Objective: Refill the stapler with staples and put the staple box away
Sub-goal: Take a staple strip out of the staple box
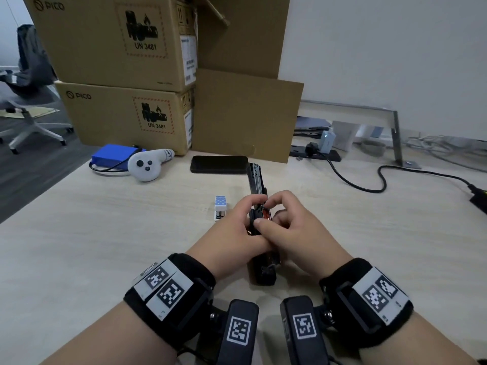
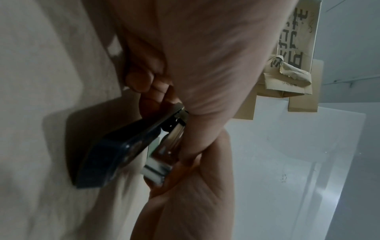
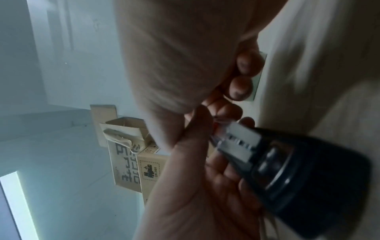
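Observation:
A black stapler (image 1: 255, 180) lies opened out flat on the pale table (image 1: 105, 233), its lid stretched away from me and its base (image 1: 263, 275) near my wrists. My left hand (image 1: 249, 213) grips the stapler's middle from the left, fingers curled over it. From the right, my right hand (image 1: 264, 214) pinches the same spot with thumb and forefinger, by a red part of the magazine. The left wrist view shows the stapler's black base (image 2: 115, 146) and its metal magazine (image 2: 164, 154). The small blue-and-white staple box (image 1: 220, 208) stands open just left of my left hand.
A black phone (image 1: 218, 164) lies beyond the stapler's far end. A white controller (image 1: 147, 164) and a blue pack (image 1: 113, 156) sit at the far left. Stacked cardboard boxes (image 1: 126, 75) stand behind. A black cable (image 1: 369, 180) runs across the right side.

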